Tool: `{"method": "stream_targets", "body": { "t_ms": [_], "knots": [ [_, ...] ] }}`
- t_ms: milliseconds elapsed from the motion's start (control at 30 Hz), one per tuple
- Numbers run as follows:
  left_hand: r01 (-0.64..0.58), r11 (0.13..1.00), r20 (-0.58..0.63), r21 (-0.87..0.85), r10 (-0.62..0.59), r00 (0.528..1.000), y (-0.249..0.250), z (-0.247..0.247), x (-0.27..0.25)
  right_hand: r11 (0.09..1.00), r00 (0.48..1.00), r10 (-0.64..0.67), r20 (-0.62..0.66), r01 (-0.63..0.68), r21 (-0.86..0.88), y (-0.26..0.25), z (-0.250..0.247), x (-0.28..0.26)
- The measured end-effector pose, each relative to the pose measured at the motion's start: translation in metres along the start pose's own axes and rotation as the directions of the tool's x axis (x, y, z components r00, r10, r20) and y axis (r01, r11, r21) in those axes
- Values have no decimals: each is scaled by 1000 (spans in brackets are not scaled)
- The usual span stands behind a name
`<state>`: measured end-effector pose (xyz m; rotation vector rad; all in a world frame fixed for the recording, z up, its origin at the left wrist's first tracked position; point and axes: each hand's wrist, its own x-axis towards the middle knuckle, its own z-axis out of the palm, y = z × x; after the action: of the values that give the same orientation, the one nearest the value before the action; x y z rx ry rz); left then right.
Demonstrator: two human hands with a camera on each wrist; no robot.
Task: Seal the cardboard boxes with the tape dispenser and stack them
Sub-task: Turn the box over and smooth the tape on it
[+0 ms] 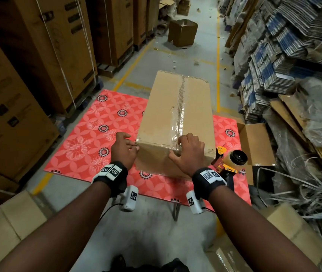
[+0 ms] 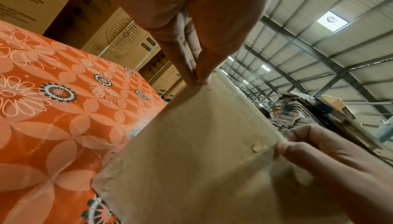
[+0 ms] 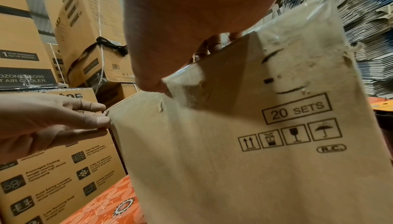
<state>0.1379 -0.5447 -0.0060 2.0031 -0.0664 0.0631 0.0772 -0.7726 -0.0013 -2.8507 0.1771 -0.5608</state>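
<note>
A long brown cardboard box lies on the red floral table, with clear tape along its top seam and down the near face. My left hand touches the box's near left corner with straight fingers. My right hand lies over the near top edge at the tape end, its fingers on top and its thumb pressing the tape on the near face of the box. A yellow tape dispenser sits on the table just right of the box, held by no hand.
An open carton stands off the table's right edge. Tall strapped cartons line the left, and flattened cardboard piles and loose strapping fill the right. Closed boxes sit near me. An open box stands in the aisle.
</note>
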Motion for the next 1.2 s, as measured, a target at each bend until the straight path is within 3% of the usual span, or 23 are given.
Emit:
{"method": "stream_targets", "body": {
  "t_ms": [200,333,433,533,600,667,700,733,767,833,900,1033,1200],
  "knots": [
    [97,989,121,-111,-83,989,4,-10,-11,1000,1000,10,-14,-10,-23,-3,2,-4],
    [179,956,122,-232,-154,980,14,3,-27,999,1000,18,-10,-19,-40,-4,3,-6],
    [168,951,78,-259,-153,985,19,15,-36,999,1000,8,-11,-9,-49,-4,2,-7],
    [99,986,78,-135,-89,993,17,24,-49,998,1000,2,-3,-2,-57,-3,1,-8],
    [63,998,246,-14,-57,968,11,30,-60,999,1000,4,-4,-4,-53,-4,2,-9],
    [-32,994,488,106,-24,872,2,37,-66,999,1000,9,-5,-9,-45,-5,2,-10],
    [-92,982,567,163,-17,824,-2,38,-69,999,1000,9,-2,-9,-41,-4,1,-10],
    [-123,970,583,209,-23,812,-7,38,-70,999,1000,5,4,-5,-33,-3,1,-11],
    [-114,963,541,243,-38,840,-11,36,-70,1000,1000,1,10,-1,-21,-2,1,-11],
    [45,964,338,264,-136,931,-13,29,-68,1000,1000,0,16,0,10,0,-1,-12],
    [151,953,177,261,-202,963,-15,22,-59,1000,1000,7,10,-8,28,1,-2,-15],
    [34,970,231,241,-92,969,4,17,-39,1000,1000,5,6,-5,29,-2,-6,-20],
    [66,940,284,335,-167,944,11,24,-29,999,1000,-12,19,11,43,1,-8,-27]
  ]
}}
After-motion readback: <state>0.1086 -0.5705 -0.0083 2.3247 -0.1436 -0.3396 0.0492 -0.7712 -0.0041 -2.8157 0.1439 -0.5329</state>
